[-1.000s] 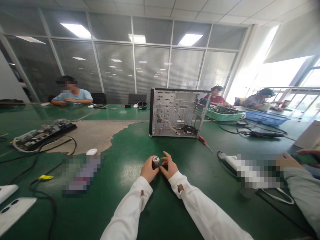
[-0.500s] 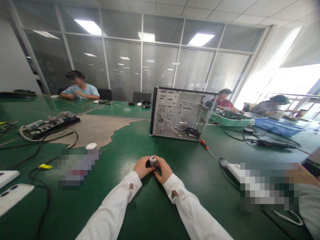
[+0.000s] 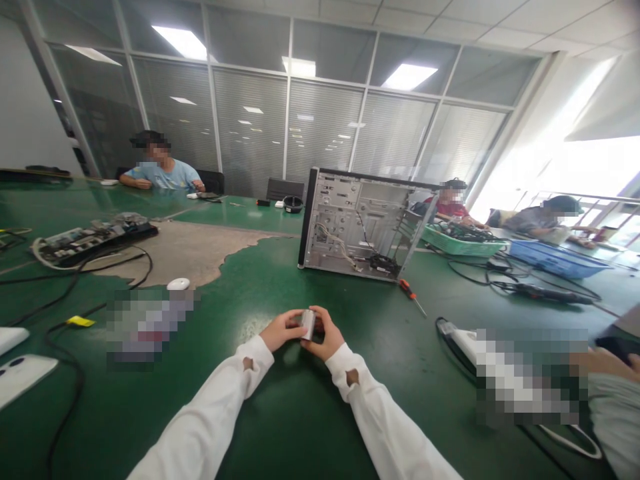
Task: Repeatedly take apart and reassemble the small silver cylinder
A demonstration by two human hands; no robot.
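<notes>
A small silvery metal part (image 3: 308, 325) is held between both hands above the green table (image 3: 280, 420). My left hand (image 3: 283, 331) pinches it from the left, thumb on its front face. My right hand (image 3: 327, 333) curls its fingers round the right side. What the small part is cannot be made out. Beyond the hands stands an open computer case (image 3: 360, 227), its inside with cables facing me. A screwdriver (image 3: 412, 296) with an orange and black handle lies at the case's lower right corner.
Left are an opened device (image 3: 90, 241) with circuitry, black cables, a white oval object (image 3: 179, 285) and white phones (image 3: 25, 377). Right are a power strip (image 3: 467, 347), a green basket (image 3: 465, 243), a blue basket (image 3: 557, 259) and a person's hand (image 3: 607, 363). Several people sit around.
The metal part has been tilted, so its side now faces me instead of its round top. My left hand has shifted a little left and up. The view has moved slightly.
</notes>
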